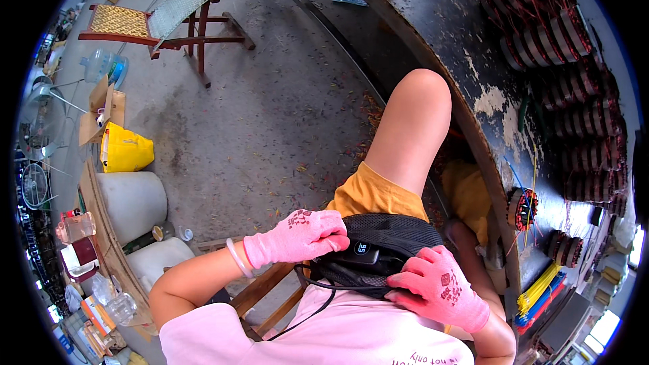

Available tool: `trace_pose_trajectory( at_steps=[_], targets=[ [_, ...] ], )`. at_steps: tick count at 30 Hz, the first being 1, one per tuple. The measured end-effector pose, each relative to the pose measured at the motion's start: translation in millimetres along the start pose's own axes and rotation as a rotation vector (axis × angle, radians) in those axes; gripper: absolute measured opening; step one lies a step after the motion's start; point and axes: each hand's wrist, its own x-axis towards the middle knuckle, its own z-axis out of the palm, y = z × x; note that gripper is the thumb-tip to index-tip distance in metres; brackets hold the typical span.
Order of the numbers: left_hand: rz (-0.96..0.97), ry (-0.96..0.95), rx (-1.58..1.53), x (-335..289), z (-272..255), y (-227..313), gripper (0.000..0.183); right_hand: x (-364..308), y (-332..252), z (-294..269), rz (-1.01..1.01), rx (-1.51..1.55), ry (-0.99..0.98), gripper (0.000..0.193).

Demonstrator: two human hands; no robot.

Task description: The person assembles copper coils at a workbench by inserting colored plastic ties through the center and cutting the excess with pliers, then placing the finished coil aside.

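A black mesh bag (399, 226) lies across my lap, its mouth toward me. Inside its opening sits a black power bank (355, 255) with a small lit display, and a black cable (318, 286) runs out from beside it. In a pink glove, my left hand (301, 235) has its fingers curled at the bag's left edge, the tips by the power bank. My right hand (436, 287), also gloved in pink, closes on the bag's lower right edge. The fingertips of that hand are partly hidden in the black fabric.
To the right, a worn dark workbench (466, 61) carries stacked motor stators (547, 40) and bundled yellow, blue and red sleeving (539, 294). A folding chair (169, 20) stands at the far left. Nearer are a yellow bag (126, 149) and white drums (132, 203).
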Motion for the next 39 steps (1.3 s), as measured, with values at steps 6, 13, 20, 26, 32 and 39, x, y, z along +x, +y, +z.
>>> trace_pose_trajectory(
  at_steps=[6,13,20,26,32,39],
  targets=[
    [0.029,0.022,-0.067,-0.4,3.7,-2.3,0.011,0.3,-1.6,-3.7,0.018,-0.024,0.027,0.021],
    [0.088,0.043,-0.086,-1.2,7.1,-3.6,0.011,1.3,-2.2,-5.1,0.034,-0.044,0.069,0.022],
    [0.048,-0.037,-0.116,0.9,2.9,-7.8,0.012,-11.7,0.8,-12.5,0.194,0.067,0.233,0.027],
    [-0.593,-0.380,-0.617,-13.3,-28.1,-25.6,0.038,-72.2,21.0,-37.4,0.479,0.050,0.136,0.052],
    [-0.692,-0.510,-0.240,-10.7,-34.6,0.8,0.072,-77.6,33.3,-2.7,0.328,-0.067,0.095,0.030],
    [-0.840,-0.357,-0.458,-19.3,-21.6,1.8,0.050,-79.9,33.0,6.2,0.301,-0.026,0.156,0.019]
  ],
)
